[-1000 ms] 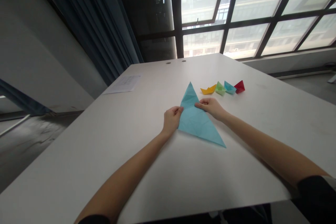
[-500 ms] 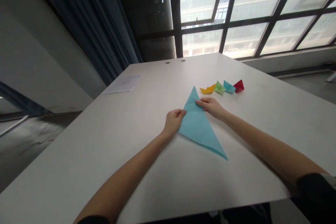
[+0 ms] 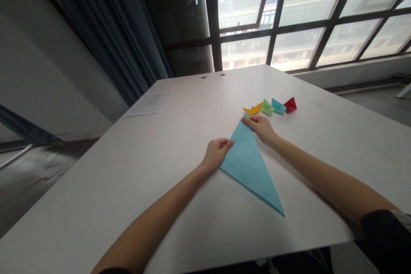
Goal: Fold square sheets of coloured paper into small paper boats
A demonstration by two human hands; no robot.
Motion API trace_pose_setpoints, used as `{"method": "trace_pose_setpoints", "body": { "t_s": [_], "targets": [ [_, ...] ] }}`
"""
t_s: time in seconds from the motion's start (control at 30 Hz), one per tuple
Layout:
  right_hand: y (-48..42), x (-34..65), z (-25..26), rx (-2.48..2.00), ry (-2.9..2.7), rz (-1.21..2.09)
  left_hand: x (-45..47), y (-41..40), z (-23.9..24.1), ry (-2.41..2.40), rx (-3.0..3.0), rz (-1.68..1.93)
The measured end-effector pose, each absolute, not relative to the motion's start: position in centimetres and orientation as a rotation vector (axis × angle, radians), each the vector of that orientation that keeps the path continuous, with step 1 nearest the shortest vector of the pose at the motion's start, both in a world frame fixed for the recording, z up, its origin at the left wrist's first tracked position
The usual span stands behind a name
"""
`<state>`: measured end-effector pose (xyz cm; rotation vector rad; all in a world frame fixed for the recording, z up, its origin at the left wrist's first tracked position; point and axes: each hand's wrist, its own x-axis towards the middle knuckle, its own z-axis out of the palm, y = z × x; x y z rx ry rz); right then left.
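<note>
A light blue sheet of paper (image 3: 252, 165), folded into a long triangle, is held over the white table with one point toward the far side and another toward me at the right. My left hand (image 3: 216, 152) pinches its left edge between thumb and fingers. Close to the far tip, my right hand (image 3: 259, 126) grips the paper, thumb and fingers closed on it. Just beyond the right hand stand small folded paper boats in a row: a yellow boat (image 3: 253, 109), a green boat (image 3: 266, 107), a blue boat (image 3: 278, 106) and a red boat (image 3: 290, 105).
The white table (image 3: 180, 205) stretches toward the windows (image 3: 297, 47). A printed paper sheet (image 3: 148, 105) lies at its far left edge. Two round table inserts are set near the far edge. A dark blue curtain (image 3: 128, 30) hangs behind on the left.
My right hand has slid up toward the far tip of the blue paper. The paper has turned and shifted, its near point now closer to me. My left hand moved slightly right.
</note>
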<state>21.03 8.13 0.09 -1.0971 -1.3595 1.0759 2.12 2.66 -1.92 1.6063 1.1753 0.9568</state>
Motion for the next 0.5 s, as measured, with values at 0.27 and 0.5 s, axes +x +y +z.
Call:
{"method": "trace_pose_setpoints", "body": {
  "t_s": [0.27,0.5],
  "targets": [
    [8.47,21.14,0.11,-1.065,-1.071,1.076,2.05,2.64,-1.93,1.193,1.735,0.887],
    [8.21,21.66,0.44,-1.015,-0.915,1.469,1.72,3.16,-1.67,1.267,1.777,0.941]
  ]
}}
